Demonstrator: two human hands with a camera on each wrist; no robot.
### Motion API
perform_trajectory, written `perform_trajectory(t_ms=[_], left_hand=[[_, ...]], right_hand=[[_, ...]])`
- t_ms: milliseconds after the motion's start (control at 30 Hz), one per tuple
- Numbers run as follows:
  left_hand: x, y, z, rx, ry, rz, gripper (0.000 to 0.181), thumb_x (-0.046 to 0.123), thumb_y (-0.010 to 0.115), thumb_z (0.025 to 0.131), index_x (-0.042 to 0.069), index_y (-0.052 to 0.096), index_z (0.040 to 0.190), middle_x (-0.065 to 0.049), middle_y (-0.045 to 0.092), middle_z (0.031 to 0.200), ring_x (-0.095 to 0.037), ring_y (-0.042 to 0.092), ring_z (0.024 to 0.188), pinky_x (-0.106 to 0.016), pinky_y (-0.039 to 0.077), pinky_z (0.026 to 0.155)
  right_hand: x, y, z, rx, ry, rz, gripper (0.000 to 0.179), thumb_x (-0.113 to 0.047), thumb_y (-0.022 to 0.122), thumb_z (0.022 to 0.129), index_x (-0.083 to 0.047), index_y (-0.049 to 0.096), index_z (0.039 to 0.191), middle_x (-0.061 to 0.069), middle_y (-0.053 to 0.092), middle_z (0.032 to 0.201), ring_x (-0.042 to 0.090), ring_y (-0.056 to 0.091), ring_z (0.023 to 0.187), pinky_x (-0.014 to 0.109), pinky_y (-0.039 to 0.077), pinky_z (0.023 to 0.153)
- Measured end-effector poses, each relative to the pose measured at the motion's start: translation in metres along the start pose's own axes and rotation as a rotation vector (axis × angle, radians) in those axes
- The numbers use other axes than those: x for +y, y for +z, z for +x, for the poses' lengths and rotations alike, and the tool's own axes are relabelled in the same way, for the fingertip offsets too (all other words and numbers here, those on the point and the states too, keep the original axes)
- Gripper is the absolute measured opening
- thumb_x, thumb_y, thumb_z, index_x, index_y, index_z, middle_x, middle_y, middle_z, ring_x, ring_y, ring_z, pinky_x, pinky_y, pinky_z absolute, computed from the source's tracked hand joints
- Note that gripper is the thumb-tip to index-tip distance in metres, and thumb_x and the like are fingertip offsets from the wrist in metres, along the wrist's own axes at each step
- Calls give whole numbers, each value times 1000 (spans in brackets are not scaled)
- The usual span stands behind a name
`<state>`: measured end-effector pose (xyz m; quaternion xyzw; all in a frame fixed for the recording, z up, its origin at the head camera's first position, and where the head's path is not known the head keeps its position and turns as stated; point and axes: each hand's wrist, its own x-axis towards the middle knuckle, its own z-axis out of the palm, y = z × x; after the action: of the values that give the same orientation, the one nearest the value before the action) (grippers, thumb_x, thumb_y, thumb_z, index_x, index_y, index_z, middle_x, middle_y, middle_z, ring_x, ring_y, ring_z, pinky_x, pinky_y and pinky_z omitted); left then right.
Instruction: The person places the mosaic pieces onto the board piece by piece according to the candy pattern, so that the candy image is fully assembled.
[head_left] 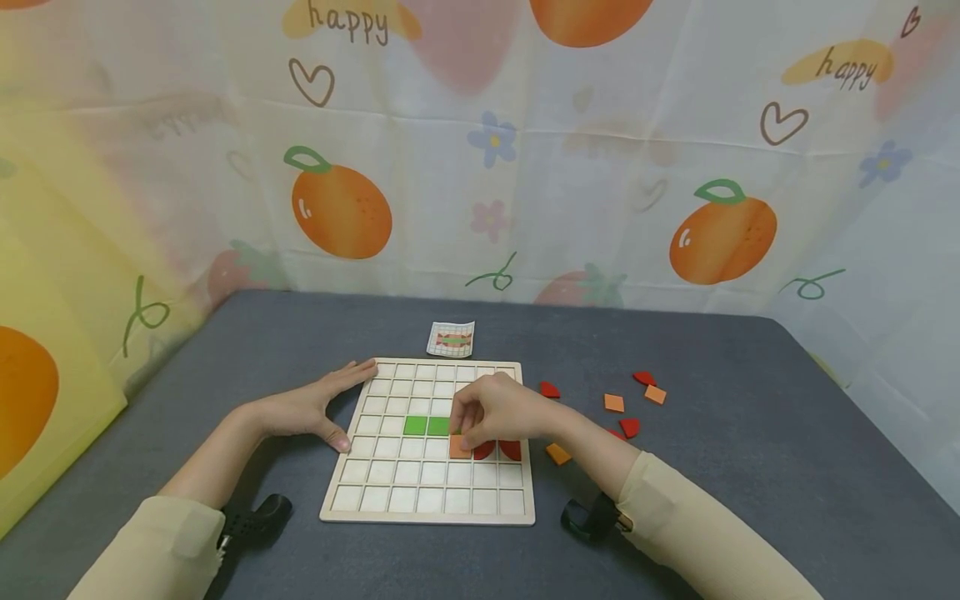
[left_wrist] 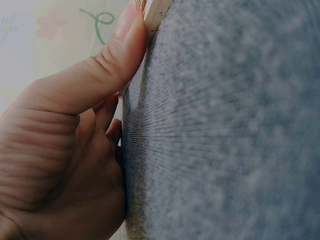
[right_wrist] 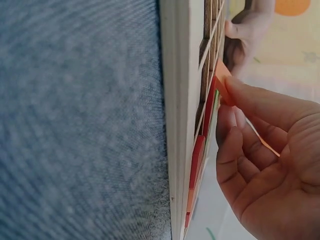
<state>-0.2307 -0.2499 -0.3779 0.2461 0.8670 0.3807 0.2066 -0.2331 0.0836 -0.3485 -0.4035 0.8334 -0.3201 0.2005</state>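
A pale wooden grid board (head_left: 401,500) lies on the table. My right hand (head_left: 501,408) pinches an orange square tile (head_left: 460,447) between thumb and fingers over a cell near the board's middle. In the right wrist view the orange tile (right_wrist: 223,84) tilts against the grid; a thin orange edge shows behind the fingers, its source unclear. Two green square tiles (head_left: 415,426) show left of that hand, and two red curved tiles (head_left: 511,451) to its right. My left hand (head_left: 303,408) rests along the board's left edge, thumb and fingers extended; its thumb (left_wrist: 127,37) touches the rim.
A small printed pattern card (head_left: 451,340) lies beyond the board's far edge. Right of the board are scattered loose red curved tiles (head_left: 629,427) and orange square tiles (head_left: 614,403), some beside my right forearm. A fruit-print cloth (head_left: 495,192) hangs behind the dark table (head_left: 712,433).
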Motion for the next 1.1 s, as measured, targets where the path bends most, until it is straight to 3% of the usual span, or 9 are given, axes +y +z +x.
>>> perform_trajectory(t_ms=[900, 1100], left_hand=[[2, 0, -1, 10, -6, 14, 124, 28, 91, 65, 9, 14, 160, -18, -4, 168, -48, -14, 152, -75, -1, 111], [3, 0, -1, 7, -8, 14, 124, 29, 91, 66, 9, 13, 160, -18, -3, 168, -48, -13, 152, -75, -1, 111]], right_hand=[[2, 3, 1, -22, -28, -39, 8, -8, 77, 84, -14, 74, 88, -1, 74, 79, 1, 64, 69, 19, 53, 67], [0, 1, 3, 21, -52, -52, 5, -14, 76, 85, -17, 73, 88, -4, 73, 80, 1, 63, 70, 19, 52, 68]])
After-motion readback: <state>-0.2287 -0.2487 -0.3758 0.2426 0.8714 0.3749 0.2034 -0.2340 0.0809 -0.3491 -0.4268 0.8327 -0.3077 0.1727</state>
